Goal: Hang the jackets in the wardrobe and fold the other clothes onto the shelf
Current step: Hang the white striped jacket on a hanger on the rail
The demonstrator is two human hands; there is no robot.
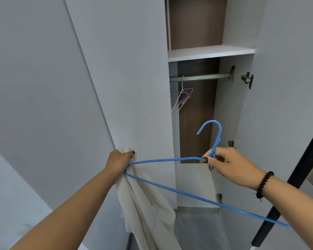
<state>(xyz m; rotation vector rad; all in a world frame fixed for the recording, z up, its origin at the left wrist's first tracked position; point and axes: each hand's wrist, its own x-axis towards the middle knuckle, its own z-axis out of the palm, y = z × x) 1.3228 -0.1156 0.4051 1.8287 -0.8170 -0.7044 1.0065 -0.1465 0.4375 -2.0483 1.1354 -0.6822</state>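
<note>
Both my arms reach out low in front of me. My left hand (120, 159) is curled tight around a bunch of the white jacket (148, 204) and also touches the far end of the blue hanger (170, 183). My right hand (229, 165) pinches the hanger at its neck, just under the hook, which points up. A dark bead bracelet (264, 184) sits on that wrist.

The jacket hangs down from my left hand, loose and crumpled, just in front of the wardrobe. It is not on the hanger yet, I think; only one corner of the hanger meets the cloth. So this looks like the early part of the job: the jacket must go on the hanger, then up on the rail.

Past my hands the wardrobe stands open between its pale doors (126, 87). The rail (202, 77) holds only a few thin bare hangers (182, 98), pushed to the left side. No jacket hangs there. The shelf (210, 52) above the rail shows no folded clothes. I cannot see any other clothes from here.
</note>
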